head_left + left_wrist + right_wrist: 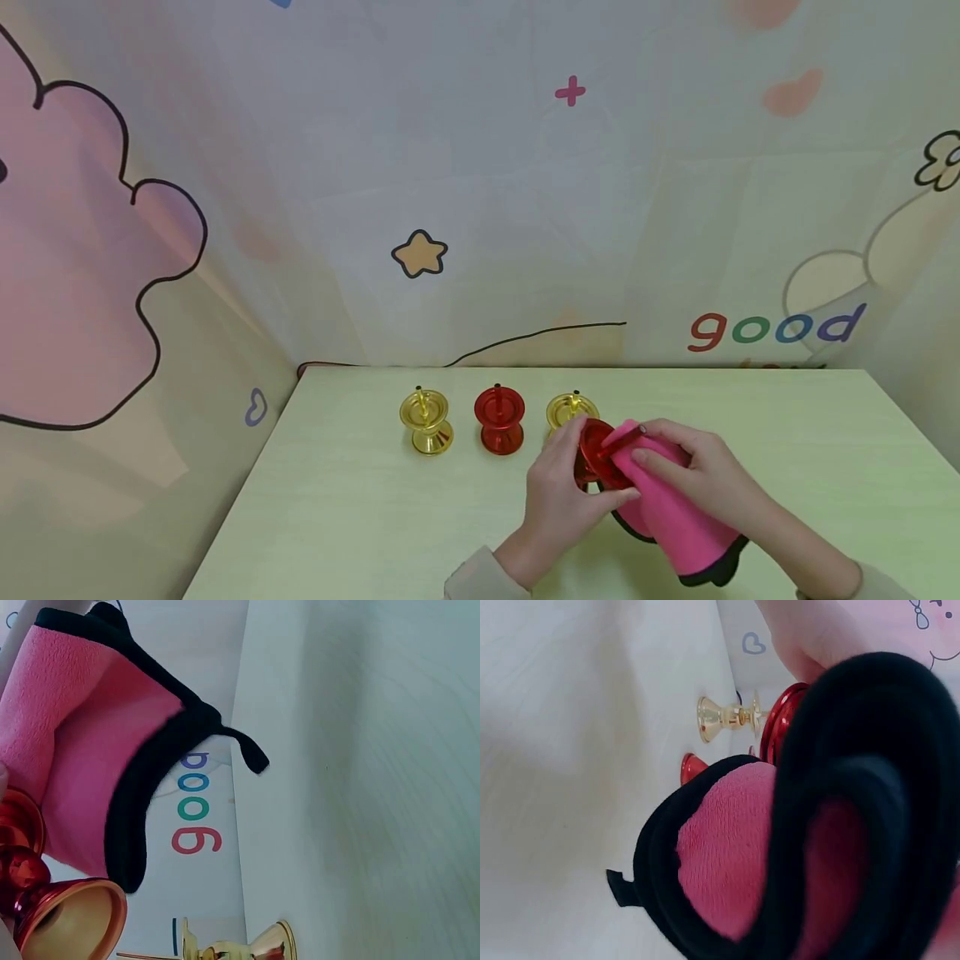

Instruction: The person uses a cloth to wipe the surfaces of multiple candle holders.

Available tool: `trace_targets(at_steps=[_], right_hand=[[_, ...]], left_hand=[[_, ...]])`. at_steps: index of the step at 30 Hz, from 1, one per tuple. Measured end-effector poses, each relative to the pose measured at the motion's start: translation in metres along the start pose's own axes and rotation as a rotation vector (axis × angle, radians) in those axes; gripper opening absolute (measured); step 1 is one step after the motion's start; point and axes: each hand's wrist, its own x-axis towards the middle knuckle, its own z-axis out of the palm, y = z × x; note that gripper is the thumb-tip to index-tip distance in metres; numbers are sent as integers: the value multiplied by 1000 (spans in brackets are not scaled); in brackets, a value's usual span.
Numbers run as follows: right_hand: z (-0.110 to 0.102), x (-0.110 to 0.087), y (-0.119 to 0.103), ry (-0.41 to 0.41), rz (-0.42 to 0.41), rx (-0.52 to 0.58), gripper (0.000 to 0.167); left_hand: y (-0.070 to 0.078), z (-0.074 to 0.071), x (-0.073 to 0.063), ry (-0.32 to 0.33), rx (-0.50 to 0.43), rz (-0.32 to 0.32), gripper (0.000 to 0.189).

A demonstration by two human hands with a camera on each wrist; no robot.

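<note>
My left hand [551, 496] grips a red metal candle holder [591, 442], tilted so that its dish and center spike lean to the right. The right hand [708, 473] pinches a pink cloth with black trim [678, 525] against that dish, beside the spike. Below the right hand the cloth hangs down in folds. In the left wrist view the holder's flared hollow base [79, 922] faces the camera. The right wrist view is largely filled by the cloth [727, 840], which hides the right fingers and most of the holder.
Behind the hands, a row of similar holders stands upright on the pale table [337, 508]: a gold one [427, 421] at left, a red one [501, 421] in the middle, and another gold one [564, 408] partly behind the left hand. A printed cloth backdrop [487, 208] hangs beyond the table's far edge.
</note>
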Motion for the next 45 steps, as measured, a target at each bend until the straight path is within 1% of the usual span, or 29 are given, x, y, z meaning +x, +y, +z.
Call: trace_targets(at_steps=[3, 5, 8, 11, 14, 15, 17, 20, 22, 23, 24, 26, 28, 29, 30, 32, 34, 37, 39, 41, 43, 45], right_hand=[[2, -2, 2, -38, 10, 55, 31], [4, -3, 2, -44, 24, 73, 32], [7, -4, 3, -31, 29, 79, 32], [9, -5, 4, 4, 12, 73, 28], [8, -5, 5, 18, -29, 80, 25], [7, -4, 6, 16, -52, 79, 24], [4, -2, 8, -2, -107, 85, 23], [-3, 1, 11, -66, -187, 118, 24], [-7, 2, 12, -104, -225, 144, 25], [-8, 3, 12, -116, -227, 154, 25], [-9, 3, 12, -123, -227, 164, 25], [-11, 3, 11, -116, -233, 172, 26], [-11, 3, 9, -103, -225, 187, 27], [-11, 2, 8, -97, -221, 193, 26], [-11, 2, 8, -97, -218, 206, 27], [-12, 1, 7, -106, -206, 214, 26], [-11, 0, 8, -119, -188, 221, 25], [-12, 0, 8, -127, -192, 213, 24], [-12, 1, 8, -124, -193, 213, 24], [-12, 1, 8, -119, -189, 214, 24], [-11, 1, 8, -118, -169, 232, 24], [-10, 1, 7, -121, -135, 254, 23]], left_hand=[[0, -1, 0, 20, -8, -19, 83], [0, -1, 0, 37, -8, -20, 83], [0, -1, -1, 53, -8, -8, 83], [-1, -1, -1, 50, -2, 28, 85], [-1, -6, -1, 4, -20, 66, 86], [-1, -8, 0, -29, -40, 70, 86], [0, -13, 2, -122, -87, 70, 84], [1, -21, 6, -300, -204, 10, 82], [1, -25, 8, -416, -300, -78, 83], [1, -26, 9, -463, -359, -138, 84], [2, -27, 10, -499, -415, -203, 84], [2, -29, 12, -541, -521, -321, 82], [2, -29, 14, -554, -632, -431, 78], [1, -29, 14, -556, -669, -460, 75], [1, -29, 14, -558, -701, -477, 72], [-2, -30, 15, -573, -748, -482, 67], [-5, -31, 16, -599, -770, -469, 65], [-7, -33, 18, -635, -773, -443, 61], [-8, -34, 18, -649, -749, -435, 60], [-7, -34, 18, -647, -700, -437, 60], [-6, -33, 18, -621, -643, -438, 61], [-4, -31, 18, -578, -604, -451, 61]])
